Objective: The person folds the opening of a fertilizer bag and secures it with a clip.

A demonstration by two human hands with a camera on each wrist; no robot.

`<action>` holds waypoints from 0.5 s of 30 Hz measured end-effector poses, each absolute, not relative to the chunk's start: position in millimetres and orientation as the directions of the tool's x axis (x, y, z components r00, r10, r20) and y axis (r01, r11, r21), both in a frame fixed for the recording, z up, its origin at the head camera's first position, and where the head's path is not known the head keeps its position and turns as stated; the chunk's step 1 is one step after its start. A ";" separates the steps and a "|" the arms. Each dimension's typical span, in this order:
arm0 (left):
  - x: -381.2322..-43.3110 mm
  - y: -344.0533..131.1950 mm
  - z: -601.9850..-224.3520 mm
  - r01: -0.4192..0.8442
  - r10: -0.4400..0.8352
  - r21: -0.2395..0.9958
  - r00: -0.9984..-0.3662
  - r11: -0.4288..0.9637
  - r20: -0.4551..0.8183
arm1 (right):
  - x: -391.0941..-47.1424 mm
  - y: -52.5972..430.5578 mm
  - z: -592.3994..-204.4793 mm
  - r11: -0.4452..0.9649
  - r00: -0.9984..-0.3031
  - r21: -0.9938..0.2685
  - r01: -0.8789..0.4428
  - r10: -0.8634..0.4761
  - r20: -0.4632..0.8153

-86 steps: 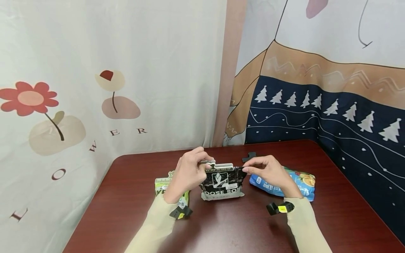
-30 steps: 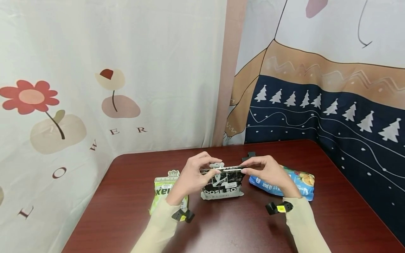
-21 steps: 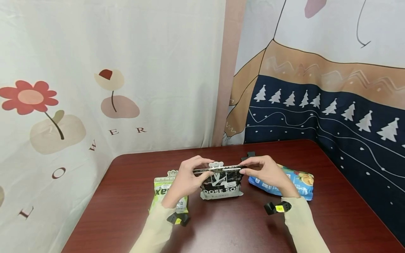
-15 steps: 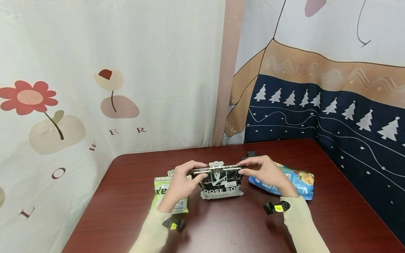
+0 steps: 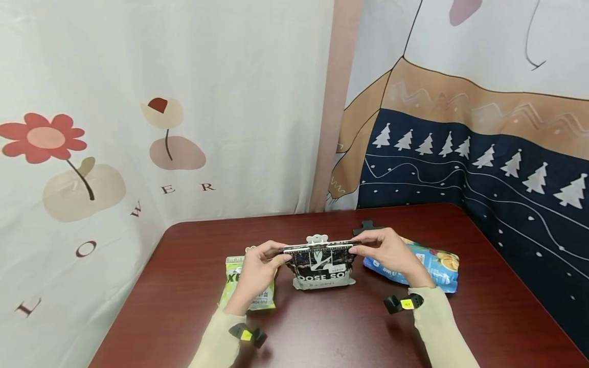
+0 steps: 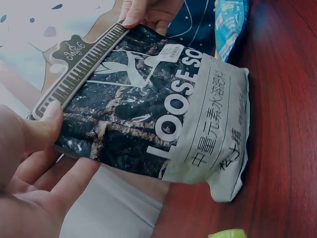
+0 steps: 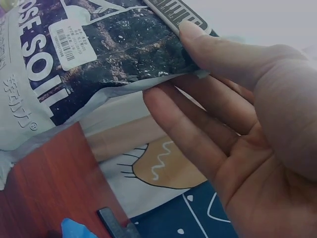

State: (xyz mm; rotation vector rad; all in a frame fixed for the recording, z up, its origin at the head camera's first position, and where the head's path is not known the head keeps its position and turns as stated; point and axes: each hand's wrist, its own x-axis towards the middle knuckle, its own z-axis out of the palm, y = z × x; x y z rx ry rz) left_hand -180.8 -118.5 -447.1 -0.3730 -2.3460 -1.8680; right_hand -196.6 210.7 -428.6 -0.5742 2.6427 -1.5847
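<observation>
A black and white bag lettered LOOSE SOIL (image 5: pixel 322 268) stands upright at the middle of the table. Along its top edge sits a long bag clip (image 6: pixel 81 72) printed with piano keys, its scalloped tab marked Music. My left hand (image 5: pixel 257 271) pinches the top left corner, thumb on the clip's end and fingers behind the bag. At the opposite corner my right hand (image 5: pixel 391 253) pinches clip and bag, its thumb (image 7: pixel 195 37) on the printed keys. Its lower fingers are loosely extended behind the bag.
A green bag (image 5: pixel 263 300) with a similar clip lies on the left, partly behind my left hand. To the right lies a blue pouch (image 5: pixel 434 266) with fruit printed on it. A small black object (image 5: pixel 367 226) is near the table's back edge, before the curtains.
My left hand has slid left from the clip's tab to its left end, uncovering the tab. The right hand has stayed at the right corner, and the bag has barely moved.
</observation>
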 end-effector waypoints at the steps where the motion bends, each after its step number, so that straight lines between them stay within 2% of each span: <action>1: -181.2 -117.6 -447.2 0.262 0.107 0.941 -0.964 0.214 0.244 | -196.5 210.8 -429.4 0.419 -0.932 -0.853 -0.311 -0.308 0.189; 10: -185.7 -113.8 -444.9 0.294 0.038 0.910 -0.954 0.293 0.296 | -197.2 206.1 -431.8 0.423 -0.936 -0.845 -0.327 -0.265 0.230; 15: -188.7 -113.6 -441.0 0.271 0.036 0.913 -0.961 0.306 0.273 | -198.8 205.0 -429.6 0.427 -0.943 -0.849 -0.313 -0.248 0.223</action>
